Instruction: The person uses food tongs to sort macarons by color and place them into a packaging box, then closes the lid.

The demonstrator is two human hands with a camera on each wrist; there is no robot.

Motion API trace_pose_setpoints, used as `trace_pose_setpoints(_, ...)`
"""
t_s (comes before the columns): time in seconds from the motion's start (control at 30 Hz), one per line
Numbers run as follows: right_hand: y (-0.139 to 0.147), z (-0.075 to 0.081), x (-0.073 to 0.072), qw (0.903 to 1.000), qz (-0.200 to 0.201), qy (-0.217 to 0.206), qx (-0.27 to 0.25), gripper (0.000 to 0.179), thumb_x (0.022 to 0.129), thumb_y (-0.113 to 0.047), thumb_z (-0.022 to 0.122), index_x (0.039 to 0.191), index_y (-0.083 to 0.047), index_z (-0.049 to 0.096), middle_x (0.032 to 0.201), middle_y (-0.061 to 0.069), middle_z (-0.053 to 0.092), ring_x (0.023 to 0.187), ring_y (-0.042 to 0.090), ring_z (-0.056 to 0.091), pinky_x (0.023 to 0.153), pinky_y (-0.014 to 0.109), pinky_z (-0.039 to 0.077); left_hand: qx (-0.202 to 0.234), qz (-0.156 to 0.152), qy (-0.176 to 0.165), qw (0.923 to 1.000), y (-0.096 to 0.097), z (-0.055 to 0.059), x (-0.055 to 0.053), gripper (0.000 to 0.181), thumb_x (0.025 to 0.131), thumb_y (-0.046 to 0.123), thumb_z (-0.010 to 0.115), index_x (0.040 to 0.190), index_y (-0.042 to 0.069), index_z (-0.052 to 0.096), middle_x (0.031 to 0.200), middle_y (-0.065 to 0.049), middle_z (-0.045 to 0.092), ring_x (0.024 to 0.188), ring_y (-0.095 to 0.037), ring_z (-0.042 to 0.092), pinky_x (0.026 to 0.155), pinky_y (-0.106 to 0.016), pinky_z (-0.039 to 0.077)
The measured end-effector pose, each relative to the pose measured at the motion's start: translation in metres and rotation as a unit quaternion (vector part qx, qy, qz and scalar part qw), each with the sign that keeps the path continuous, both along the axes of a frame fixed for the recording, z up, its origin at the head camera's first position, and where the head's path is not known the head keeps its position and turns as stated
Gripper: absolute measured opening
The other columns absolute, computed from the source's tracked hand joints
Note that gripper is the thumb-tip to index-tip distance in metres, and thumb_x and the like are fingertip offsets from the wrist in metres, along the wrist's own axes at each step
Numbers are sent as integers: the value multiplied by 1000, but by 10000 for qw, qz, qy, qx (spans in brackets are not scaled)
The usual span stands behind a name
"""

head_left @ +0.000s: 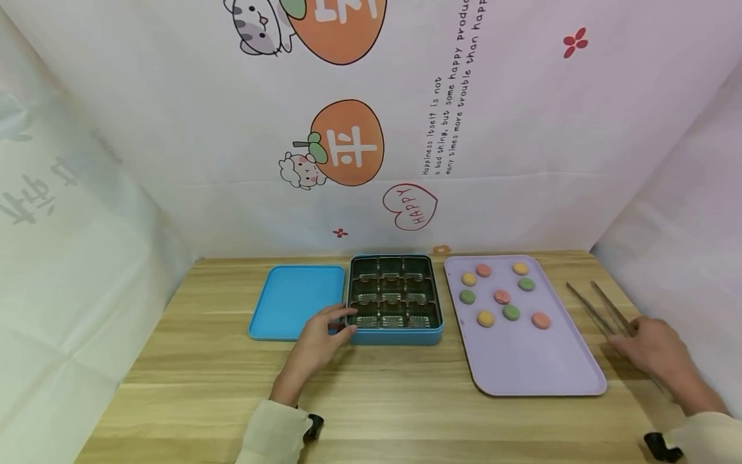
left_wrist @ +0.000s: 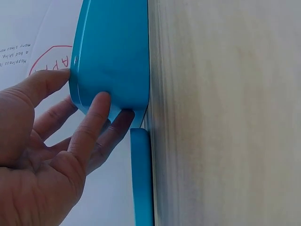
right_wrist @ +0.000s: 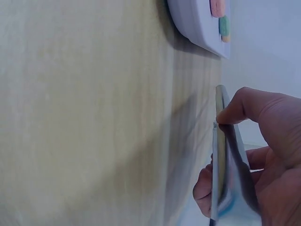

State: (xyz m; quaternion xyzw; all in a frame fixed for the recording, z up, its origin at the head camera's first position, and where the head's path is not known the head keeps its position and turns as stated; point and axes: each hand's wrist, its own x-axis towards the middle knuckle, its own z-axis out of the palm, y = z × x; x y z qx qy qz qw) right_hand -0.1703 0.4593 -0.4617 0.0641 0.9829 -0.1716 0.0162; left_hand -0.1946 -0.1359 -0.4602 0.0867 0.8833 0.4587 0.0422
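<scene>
My left hand point(head_left: 317, 336) is at the front left corner of a blue square tin point(head_left: 397, 336). Its fingers reach over the rim and rest against the side, fairly straight, as the left wrist view shows. A clear plastic insert point(head_left: 391, 298) divides the tin into several compartments. At the far right, my right hand point(head_left: 652, 348) holds long metal tongs point(head_left: 592, 309) beside the lilac tray point(head_left: 539, 374). The tongs' two arms stand apart, pointing away from me. Small pink, yellow and green macarons point(head_left: 501, 296) lie scattered over the tray's far half.
A blue lid point(head_left: 304, 299) lies left of the tin, its edge close to it. The wooden table point(head_left: 371, 399) ends at a printed white cloth point(head_left: 232, 161) hanging behind. More white cloth point(head_left: 690, 258) hangs along the right side.
</scene>
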Motion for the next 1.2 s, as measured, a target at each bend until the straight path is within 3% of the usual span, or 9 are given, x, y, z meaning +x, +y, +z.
trace_pose_setpoints(0.2, 3, 4, 2, 9996, 70, 200, 199, 74, 93, -34, 72, 120, 30, 48, 92, 44, 61, 76, 50, 64, 63, 59, 54, -70, -11, -9, 10000, -1, 0, 0, 35, 102, 19, 71, 136, 14, 70, 159, -18, 49, 125, -36, 65, 92, -46, 58)
trace_pose_setpoints(0.47, -5, 18, 7, 9977, -53, 256, 627, 77, 93, -40, 75, 123, 26, 49, 112, 51, 54, 93, 67, 58, 66, 65, 53, -6, -22, -19, 10000, -1, 1, -1, 37, 101, 17, 72, 137, 11, 70, 158, -21, 49, 123, -36, 66, 87, -42, 57)
trace_pose_setpoints(0.7, -11, 24, 9, 9964, 0, 395, 756, 74, 93, -39, 75, 124, 25, 51, 113, 49, 55, 95, 68, 57, 66, 67, 52, 47, -7, -32, 10000, 0, 1, -1, 37, 101, 16, 72, 137, 11, 70, 159, -21, 49, 122, -35, 66, 81, -38, 55)
trace_pose_setpoints(0.9, -24, 31, 2, 9931, 381, 788, 781, 70, 91, -37, 78, 119, 23, 56, 97, 42, 60, 80, 56, 62, 63, 62, 52, -18, -34, 45, 10000, -2, -1, -1, 37, 101, 16, 71, 137, 11, 70, 158, -20, 50, 122, -35, 66, 81, -37, 55)
trace_pose_setpoints(1.1, -43, 44, -8, 9935, 633, 565, 754, 55, 93, -30, 74, 117, 18, 62, 83, 24, 60, 69, 29, 56, 54, 42, 45, -7, -63, 32, 10000, -3, -2, -2, 37, 101, 18, 72, 137, 12, 70, 158, -20, 51, 123, -36, 66, 82, -36, 57)
trace_pose_setpoints(1.2, -53, 47, -15, 9922, 802, 545, 778, 48, 93, -27, 74, 114, 15, 65, 83, 21, 59, 68, 26, 52, 54, 37, 41, -30, -59, 37, 10000, -3, -1, -2, 37, 101, 19, 72, 137, 13, 70, 157, -19, 51, 123, -36, 66, 82, -37, 57)
